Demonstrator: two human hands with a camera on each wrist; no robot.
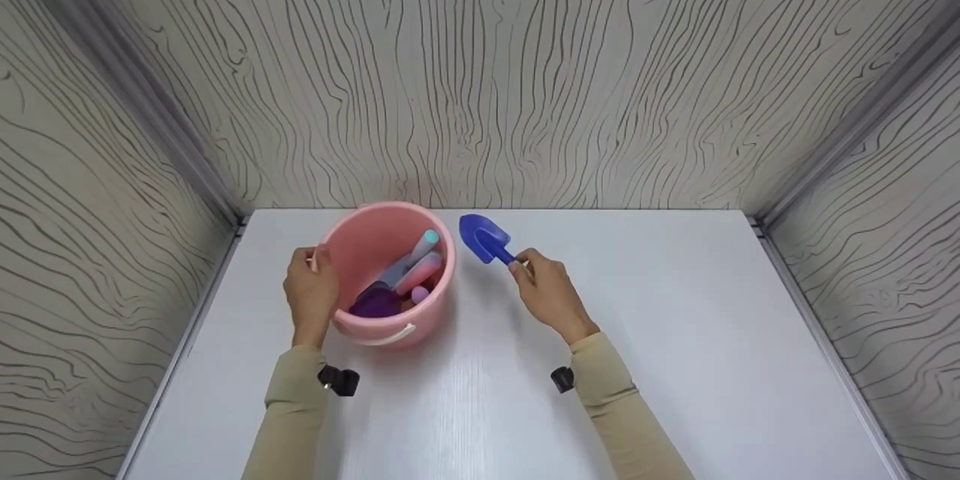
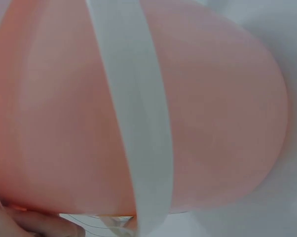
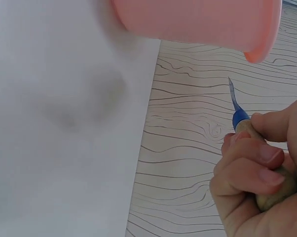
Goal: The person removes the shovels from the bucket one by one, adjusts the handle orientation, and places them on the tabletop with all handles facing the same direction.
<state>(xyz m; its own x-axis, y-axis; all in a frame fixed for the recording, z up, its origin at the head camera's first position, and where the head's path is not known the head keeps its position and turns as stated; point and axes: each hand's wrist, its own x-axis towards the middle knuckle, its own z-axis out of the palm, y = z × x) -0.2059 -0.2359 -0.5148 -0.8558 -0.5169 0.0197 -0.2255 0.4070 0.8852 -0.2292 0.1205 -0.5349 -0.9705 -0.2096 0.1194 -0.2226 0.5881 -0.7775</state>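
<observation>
My left hand [image 1: 311, 289] grips the left rim of a pink bucket [image 1: 427, 326], thumb inside the wall and fingers outside. In the left wrist view the bucket's pale handle strap [image 2: 138, 118] crosses its side, with fingertips [image 2: 45, 224] at the lower edge. To the right of the bucket, my right hand [image 1: 551, 292] holds a small garden trowel [image 1: 486, 238] with a blue blade, raised above the table. Its wooden handle [image 3: 279, 192] lies inside the curled fingers in the right wrist view. The blade points forward and left, close beside the bucket's rim.
Inside the bucket lie a dark purple item [image 1: 379, 303], a pink-and-white item [image 1: 420, 274], a grey stick with a light blue end [image 1: 424, 244] and a small lilac piece [image 1: 420, 294]. The white table [image 1: 675, 315] meets a wood-patterned wall [image 1: 487, 90] at the back.
</observation>
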